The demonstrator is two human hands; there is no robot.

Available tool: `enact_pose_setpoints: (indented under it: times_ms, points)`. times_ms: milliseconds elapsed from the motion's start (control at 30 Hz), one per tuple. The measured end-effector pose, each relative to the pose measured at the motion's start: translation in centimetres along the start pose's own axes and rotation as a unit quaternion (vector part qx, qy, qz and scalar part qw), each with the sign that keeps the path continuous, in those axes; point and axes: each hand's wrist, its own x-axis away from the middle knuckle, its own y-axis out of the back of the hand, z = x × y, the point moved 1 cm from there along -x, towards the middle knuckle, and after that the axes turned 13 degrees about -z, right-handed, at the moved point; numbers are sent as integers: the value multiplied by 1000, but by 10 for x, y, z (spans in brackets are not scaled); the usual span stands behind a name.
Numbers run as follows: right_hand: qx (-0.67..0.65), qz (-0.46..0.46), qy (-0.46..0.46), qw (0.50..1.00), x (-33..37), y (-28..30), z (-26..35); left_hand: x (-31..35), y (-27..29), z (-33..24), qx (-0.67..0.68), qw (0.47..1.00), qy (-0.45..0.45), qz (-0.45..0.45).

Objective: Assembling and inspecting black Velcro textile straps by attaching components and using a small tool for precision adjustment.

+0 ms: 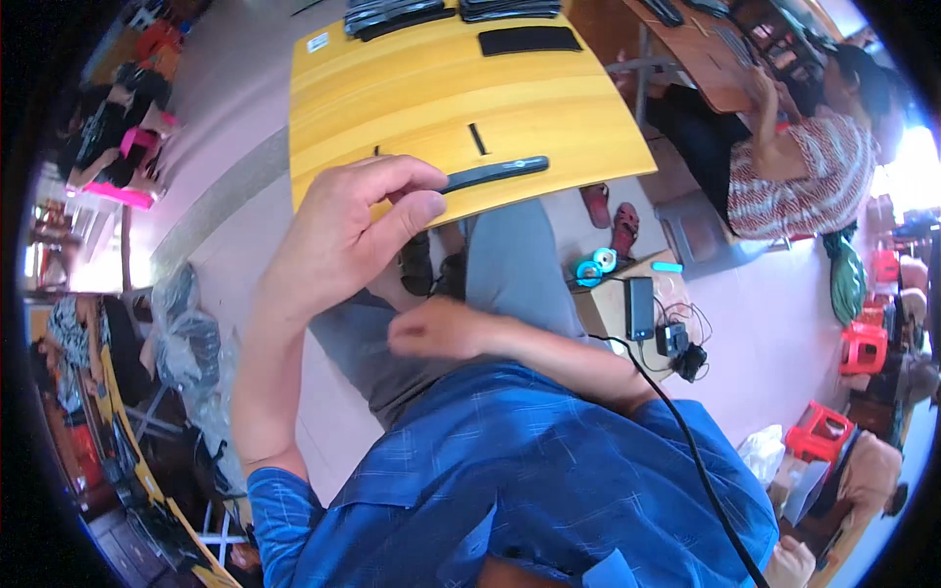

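My left hand [358, 220] is at the near edge of the yellow table. Its thumb and index finger close on the left end of a slim, dark, slightly curved strip [500, 171], which has a small round mark near its right end. The strip lies along the table's front edge. Beyond it is a short black piece [477, 138], and a smaller dark piece [376, 151] shows just past my knuckles. My right hand [436, 328] is over my lap with its fingers curled in. It is slightly blurred, and anything inside it is hidden.
The yellow table [412, 98] bears stacks of dark flat pieces [392, 18] and a black rectangular pad [529, 40] at its far side. At right, a cardboard box [613, 312] carries a black power adapter [639, 308], cables and turquoise rolls [596, 265]. A person [799, 176] sits beyond.
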Motion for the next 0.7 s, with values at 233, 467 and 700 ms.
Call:
enact_pose_setpoints:
  times_ms: [233, 467, 700]
  points:
    - [-173, 211, 49, 961, -33, -66, 66, -48, -9, -67, 106, 984, -125, 67]
    - [-207, 194, 40, 958, -23, -59, 59, -50, -29, -54, 235, 968, -60, 59]
    - [-312, 243, -60, 917, -25, -42, 62, -39, -43, -54, 136, 977, -123, 109]
